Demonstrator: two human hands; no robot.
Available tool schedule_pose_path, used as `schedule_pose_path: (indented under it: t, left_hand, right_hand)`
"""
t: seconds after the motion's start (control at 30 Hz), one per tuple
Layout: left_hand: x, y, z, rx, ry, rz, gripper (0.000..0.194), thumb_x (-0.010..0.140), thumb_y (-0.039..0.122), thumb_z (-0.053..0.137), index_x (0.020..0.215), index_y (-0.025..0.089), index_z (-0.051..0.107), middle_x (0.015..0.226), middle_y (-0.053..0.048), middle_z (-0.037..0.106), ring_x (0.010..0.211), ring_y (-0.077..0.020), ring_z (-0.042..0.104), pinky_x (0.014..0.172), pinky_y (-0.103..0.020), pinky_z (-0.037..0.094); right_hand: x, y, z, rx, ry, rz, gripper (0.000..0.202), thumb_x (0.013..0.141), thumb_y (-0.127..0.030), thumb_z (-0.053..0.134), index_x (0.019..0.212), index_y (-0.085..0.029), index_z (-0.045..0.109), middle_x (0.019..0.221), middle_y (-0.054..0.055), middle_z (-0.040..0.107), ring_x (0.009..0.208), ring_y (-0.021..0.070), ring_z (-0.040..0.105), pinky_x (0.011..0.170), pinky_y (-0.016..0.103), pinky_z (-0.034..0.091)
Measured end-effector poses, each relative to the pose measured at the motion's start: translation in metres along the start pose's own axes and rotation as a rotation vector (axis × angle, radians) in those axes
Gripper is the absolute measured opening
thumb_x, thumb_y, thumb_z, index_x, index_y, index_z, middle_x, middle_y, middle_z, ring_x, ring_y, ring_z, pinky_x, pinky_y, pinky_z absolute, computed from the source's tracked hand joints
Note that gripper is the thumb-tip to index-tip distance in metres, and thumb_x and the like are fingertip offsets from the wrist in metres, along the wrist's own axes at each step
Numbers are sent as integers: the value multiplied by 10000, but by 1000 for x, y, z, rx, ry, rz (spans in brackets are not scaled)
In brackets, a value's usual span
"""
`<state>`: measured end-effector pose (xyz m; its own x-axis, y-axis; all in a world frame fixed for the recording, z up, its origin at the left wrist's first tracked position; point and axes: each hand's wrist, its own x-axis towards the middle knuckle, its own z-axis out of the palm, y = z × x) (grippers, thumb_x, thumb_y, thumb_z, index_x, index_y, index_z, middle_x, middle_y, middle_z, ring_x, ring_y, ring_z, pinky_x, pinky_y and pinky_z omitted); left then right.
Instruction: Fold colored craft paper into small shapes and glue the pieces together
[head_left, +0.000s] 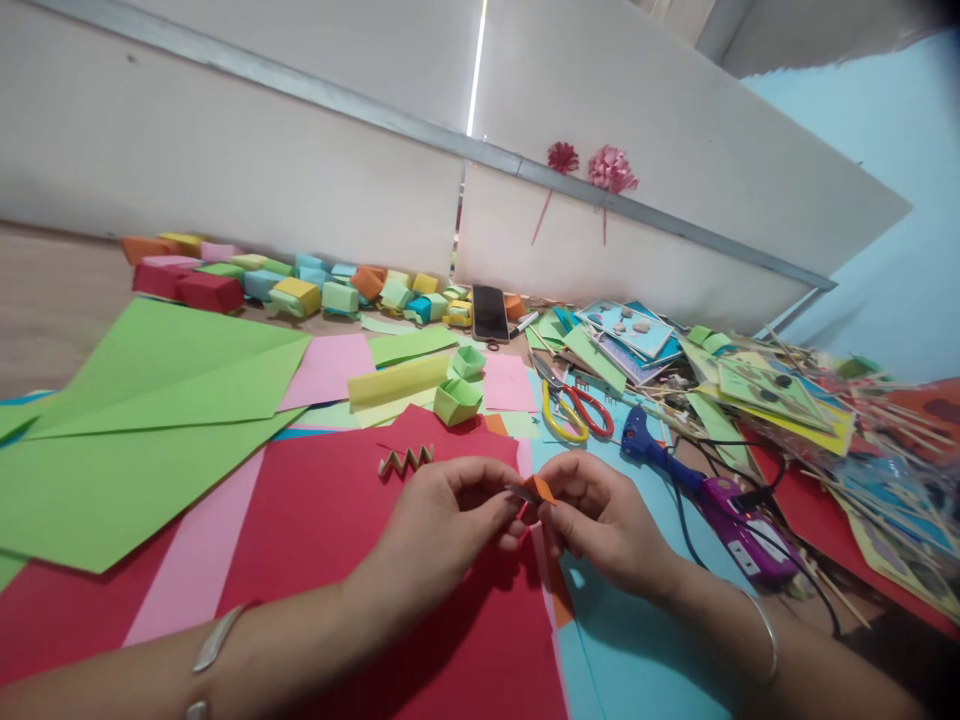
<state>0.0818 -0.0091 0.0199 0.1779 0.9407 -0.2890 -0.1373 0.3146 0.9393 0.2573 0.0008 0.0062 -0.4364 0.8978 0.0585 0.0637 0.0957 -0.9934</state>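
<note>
My left hand (480, 500) and my right hand (589, 505) meet above the red paper sheet (322, 540). Between their fingertips is a small folded piece of orange paper (540, 488) with a dark grey side, pinched from both sides. Just behind my left hand lies a zigzag-folded paper strip (406, 460). Two small green paper boxes (458, 400) stand farther back. To the right of them are scissors (574, 405) with yellow and red handles.
A blue glue gun (660, 445) and a purple power strip (750, 530) with black cables lie at the right. Large green sheets (172, 370) cover the left. Several paper boxes (296, 296) and a phone (490, 313) line the back, near paper flowers (613, 168).
</note>
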Motion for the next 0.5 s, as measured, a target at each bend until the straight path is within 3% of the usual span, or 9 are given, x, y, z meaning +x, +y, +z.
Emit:
schedule_pose_path:
  t: [0.3,0.5]
  left_hand:
    - [1,-2,-1,-16,-21,21,97,654,245,721,650,159,676,506,-16,636,473,-133,574,423,-207,376]
    - [0,0,0,-8,-20,-4,91,656,228,725,659,152,674,480,-11,630,449,-127,562,435,-213,385]
  right_hand:
    - [0,1,-2,-29,-26,-39,231,851,-386,661,917,-185,568,709,-9,614,493,71,558,458,204,471]
    - [0,5,-3,-33,-11,-67,206,861,-369,658,937,-182,618,739,5,634,516,70,554,471,201,474]
